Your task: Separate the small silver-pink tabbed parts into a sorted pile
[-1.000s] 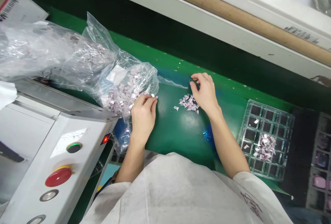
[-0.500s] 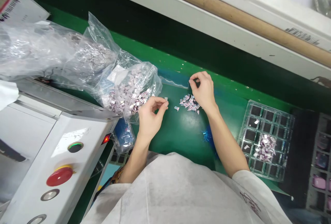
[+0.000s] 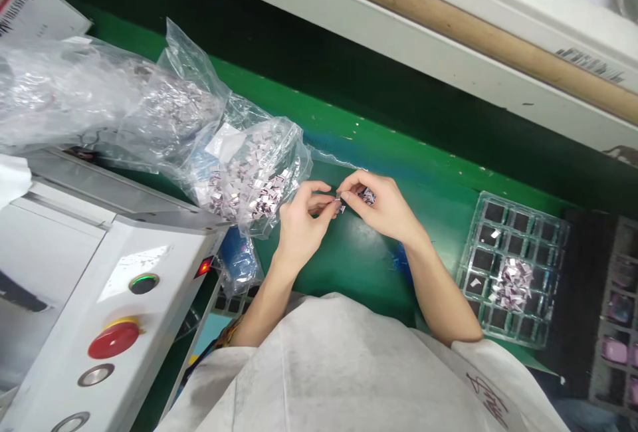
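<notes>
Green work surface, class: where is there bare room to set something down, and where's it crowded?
Bare: flat green work surface between left forearm and right forearm, except a blue patch; and between right forearm and clear plastic compartmented tray. Crowded: under the clear plastic bag of small pieces, and around the right hand, near a loose pile.

Left hand and right hand have met at a small piece.

The right hand partly hides the pile on the tabletop; the piece at the left hand is too small to identify.
</notes>
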A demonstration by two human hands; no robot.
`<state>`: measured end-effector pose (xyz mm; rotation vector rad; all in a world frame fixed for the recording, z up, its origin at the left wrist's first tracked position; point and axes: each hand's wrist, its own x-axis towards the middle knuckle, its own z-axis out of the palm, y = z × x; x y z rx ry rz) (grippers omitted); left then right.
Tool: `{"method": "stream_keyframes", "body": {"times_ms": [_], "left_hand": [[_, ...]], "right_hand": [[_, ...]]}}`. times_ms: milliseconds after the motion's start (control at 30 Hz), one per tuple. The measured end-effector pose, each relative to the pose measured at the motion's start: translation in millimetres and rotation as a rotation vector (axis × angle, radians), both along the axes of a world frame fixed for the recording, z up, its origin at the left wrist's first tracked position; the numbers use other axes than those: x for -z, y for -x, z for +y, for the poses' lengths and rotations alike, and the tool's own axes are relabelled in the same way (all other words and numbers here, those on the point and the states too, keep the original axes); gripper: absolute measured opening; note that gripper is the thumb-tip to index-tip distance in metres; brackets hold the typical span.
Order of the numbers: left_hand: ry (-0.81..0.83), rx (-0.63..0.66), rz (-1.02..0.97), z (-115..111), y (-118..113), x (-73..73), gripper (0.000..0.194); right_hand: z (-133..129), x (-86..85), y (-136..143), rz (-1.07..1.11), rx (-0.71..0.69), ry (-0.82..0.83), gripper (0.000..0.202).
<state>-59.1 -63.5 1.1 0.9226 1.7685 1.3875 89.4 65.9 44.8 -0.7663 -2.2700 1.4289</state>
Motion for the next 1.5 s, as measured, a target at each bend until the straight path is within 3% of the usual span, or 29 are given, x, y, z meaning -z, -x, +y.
{"method": "stream_keyframes", "body": {"times_ms": [467, 600, 733, 933, 1233, 1500], "left_hand": [[-0.011, 0.010, -0.083, 0.7, -4.0, 0.1, 0.025], [-0.005, 0.023, -0.090, 0.5, -2.7, 2.8, 0.026], [-0.010, 0.074, -0.085, -0.1, -1.2, 5.0, 0.025], [-0.050, 0.074, 0.186, -4.4, 8.0, 6.3, 0.026], [-0.003, -0.081, 0.674, -18.6, 29.1, 8.3, 0.020], [0.072, -0.124, 0.826, -11.0, 35.1, 17.3, 0.026]], "right_hand": [[3.2, 11.8, 0.6, -0.037, -0.021, -0.047, 0.009], [4.1, 14.9, 1.2, -0.008, 0.000, 0.018, 0.014], [5.8, 13.3, -0.2, -0.004, -0.066, 0.074, 0.021], [8.4, 14.1, -4.8, -0.089, -0.073, -0.110, 0.015], [11.6, 11.1, -9.5, -0.150, -0.007, -0.134, 0.015], [13.7, 13.9, -9.3, -0.301, 0.036, -0.389, 0.019]]}}
